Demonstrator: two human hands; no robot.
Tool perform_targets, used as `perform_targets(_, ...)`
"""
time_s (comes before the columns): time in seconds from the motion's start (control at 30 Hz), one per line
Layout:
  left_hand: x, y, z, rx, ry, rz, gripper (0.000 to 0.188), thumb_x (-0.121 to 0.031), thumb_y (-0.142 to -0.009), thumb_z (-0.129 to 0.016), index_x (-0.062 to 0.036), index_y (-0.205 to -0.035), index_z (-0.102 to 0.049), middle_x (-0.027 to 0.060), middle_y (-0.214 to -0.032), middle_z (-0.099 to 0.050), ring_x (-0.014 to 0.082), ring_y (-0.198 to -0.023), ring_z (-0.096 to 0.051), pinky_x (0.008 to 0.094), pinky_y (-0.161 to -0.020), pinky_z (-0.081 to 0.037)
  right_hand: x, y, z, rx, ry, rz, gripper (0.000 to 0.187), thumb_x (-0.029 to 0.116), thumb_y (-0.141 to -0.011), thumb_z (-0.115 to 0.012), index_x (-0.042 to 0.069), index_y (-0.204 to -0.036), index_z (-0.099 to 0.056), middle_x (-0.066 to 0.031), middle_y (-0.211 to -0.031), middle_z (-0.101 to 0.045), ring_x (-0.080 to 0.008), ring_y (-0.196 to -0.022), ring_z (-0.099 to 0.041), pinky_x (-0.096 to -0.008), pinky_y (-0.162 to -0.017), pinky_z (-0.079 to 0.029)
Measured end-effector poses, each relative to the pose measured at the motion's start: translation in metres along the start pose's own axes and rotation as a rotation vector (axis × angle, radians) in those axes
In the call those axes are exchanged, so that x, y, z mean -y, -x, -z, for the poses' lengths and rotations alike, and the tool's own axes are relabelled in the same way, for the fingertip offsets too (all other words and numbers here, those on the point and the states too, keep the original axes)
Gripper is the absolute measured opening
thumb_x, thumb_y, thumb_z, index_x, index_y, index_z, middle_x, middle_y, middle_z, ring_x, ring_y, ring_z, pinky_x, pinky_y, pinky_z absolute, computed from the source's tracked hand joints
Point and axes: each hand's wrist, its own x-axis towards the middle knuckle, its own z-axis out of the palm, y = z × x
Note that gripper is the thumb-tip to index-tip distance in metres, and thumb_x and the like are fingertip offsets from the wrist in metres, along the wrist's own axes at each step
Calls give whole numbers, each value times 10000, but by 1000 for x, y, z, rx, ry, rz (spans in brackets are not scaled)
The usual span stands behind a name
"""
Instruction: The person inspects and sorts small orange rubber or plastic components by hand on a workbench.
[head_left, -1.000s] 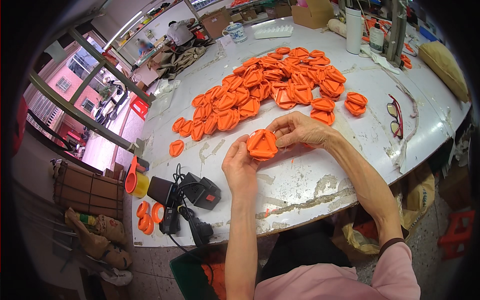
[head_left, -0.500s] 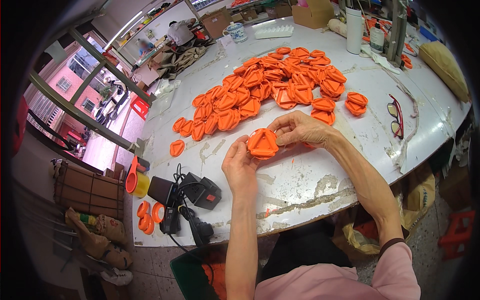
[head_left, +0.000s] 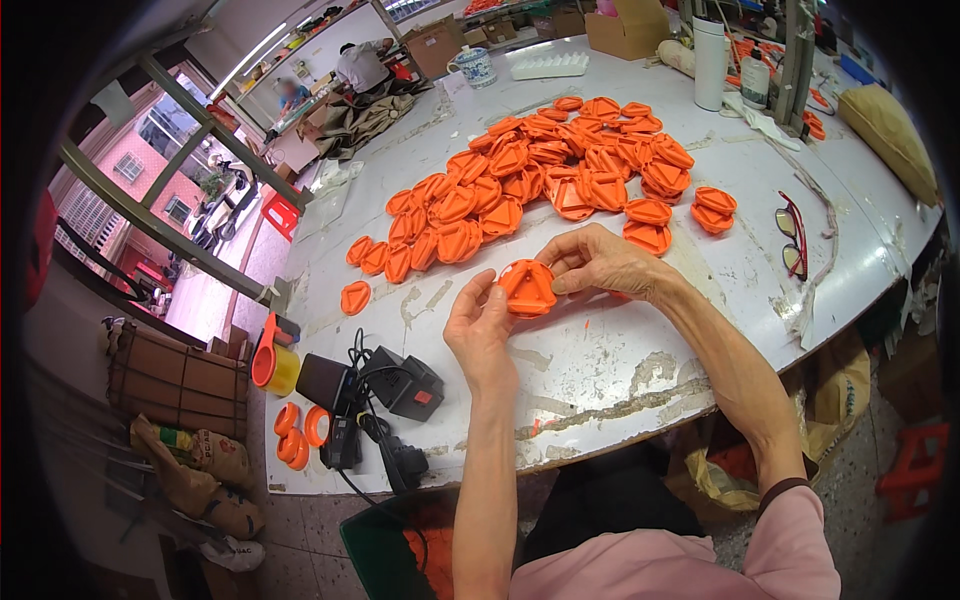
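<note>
Between my two hands, just above the table, is a round orange plastic part (head_left: 528,288) with a raised triangular frame on its face. My left hand (head_left: 480,318) grips its left edge between thumb and fingers. On the other edge, my right hand (head_left: 598,262) pinches it with thumb and fingertips. Beyond my hands a large heap of similar orange parts (head_left: 545,165) spreads over the white table (head_left: 620,340). A single orange part (head_left: 355,297) lies apart at the left. Part of another orange piece shows under my right hand.
Black power adapters (head_left: 402,385) with cables and several orange rings (head_left: 290,440) lie at the near left corner. Red-framed glasses (head_left: 792,235) rest at the right. A white bottle (head_left: 708,65), a patterned mug (head_left: 474,66) and a white tray (head_left: 549,65) stand farther back.
The orange part has tilted slightly in my hands, and my left thumb has shifted up onto its edge. The heap and the other things stay in place.
</note>
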Motion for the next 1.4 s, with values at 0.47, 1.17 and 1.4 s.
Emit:
perform_targets(0.47,3,9,-13,120,-494,-295,590,-20,-710,-722,73,-1242,-484,145,-1198,-506,208,-1053,-540,337,-850,-506,-1,0,1,-5,19,20,315,62,-738,-680,-15,-1037,-616,-29,-794,-654,-56,-681,-587,-184,-628,-471)
perform_targets(1.17,3,13,-16,129,-772,-343,700,-108,-677,-771,109,-1259,-449,206,-1154,-555,236,-1031,-576,331,-789,-536,-1,2,2,-9,-67,5,301,64,-750,-699,-27,-1023,-612,-23,-733,-632,-56,-635,-570,-189,-600,-472)
perform_targets(1.4,1,16,-18,111,-884,-462,697,-139,-651,-790,96,-1231,-484,173,-1076,-586,239,-972,-594,335,-804,-504,1,2,2,16,-61,26,313,58,-730,-708,-26,-1017,-615,-31,-753,-642,-60,-660,-574,-192,-637,-461)
